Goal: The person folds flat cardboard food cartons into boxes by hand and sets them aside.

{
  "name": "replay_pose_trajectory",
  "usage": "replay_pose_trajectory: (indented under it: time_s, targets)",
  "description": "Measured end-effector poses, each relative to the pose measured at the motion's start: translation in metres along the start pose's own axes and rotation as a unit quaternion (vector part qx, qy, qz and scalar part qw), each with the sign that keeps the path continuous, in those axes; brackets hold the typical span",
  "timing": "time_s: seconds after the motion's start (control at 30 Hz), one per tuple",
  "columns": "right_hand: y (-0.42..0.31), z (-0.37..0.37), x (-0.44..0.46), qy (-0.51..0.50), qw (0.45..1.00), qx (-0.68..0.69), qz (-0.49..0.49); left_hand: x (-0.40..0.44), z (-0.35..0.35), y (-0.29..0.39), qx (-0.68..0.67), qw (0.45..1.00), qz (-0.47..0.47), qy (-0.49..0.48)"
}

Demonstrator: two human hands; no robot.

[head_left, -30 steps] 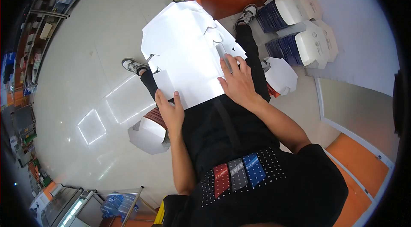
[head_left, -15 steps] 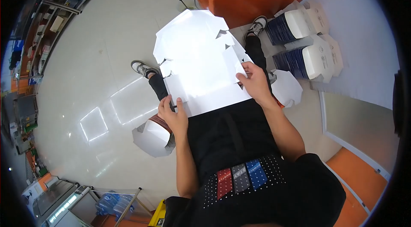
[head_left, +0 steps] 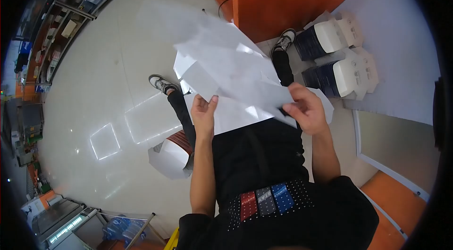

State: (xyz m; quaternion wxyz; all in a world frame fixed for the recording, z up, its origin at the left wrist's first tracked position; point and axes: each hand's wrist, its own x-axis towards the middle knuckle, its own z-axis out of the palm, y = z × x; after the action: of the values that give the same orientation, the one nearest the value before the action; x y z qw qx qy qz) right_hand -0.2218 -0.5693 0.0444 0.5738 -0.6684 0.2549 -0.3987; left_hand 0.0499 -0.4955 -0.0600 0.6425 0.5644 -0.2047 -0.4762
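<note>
A white die-cut card sheet, like a flat box blank with flaps, is raised and tilted over my lap; its far end is smeared by motion. My right hand is closed on its near right corner, thumb on top. At its near left edge, my left hand pinches a flap between thumb and fingers. Beneath it, another white card blank lies across my thighs, mostly covered.
Two stacks of folded white-and-dark card blanks stand on the floor at the right, by an orange panel. A brown-edged stack of card sits beside my left leg. Shelves line the far left.
The top card sheet has lifted off the one below and swung, its far end going left. My right hand has moved right and nearer to me; my left hand has shifted slightly right.
</note>
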Motion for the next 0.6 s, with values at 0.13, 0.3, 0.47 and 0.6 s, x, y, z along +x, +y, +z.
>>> replay_pose_trajectory:
  time_s: [0.13,0.3,0.47,0.6]
  targets:
    - [0.02,-0.006,-0.001,0.088,0.991,0.094,0.045,0.018,0.0,0.014,0.03,0.99,0.129,0.048]
    - [0.057,0.009,-0.002,0.15,0.982,-0.078,0.078,-0.014,-0.019,0.012,0.302,0.917,0.233,0.115]
    - [0.084,0.056,0.023,0.083,0.956,-0.269,0.088,-0.036,-0.015,0.002,0.553,0.792,0.201,0.166]
    - [0.133,0.078,0.036,-0.07,0.892,-0.427,0.128,-0.026,-0.019,-0.024,0.636,0.753,0.136,0.1]
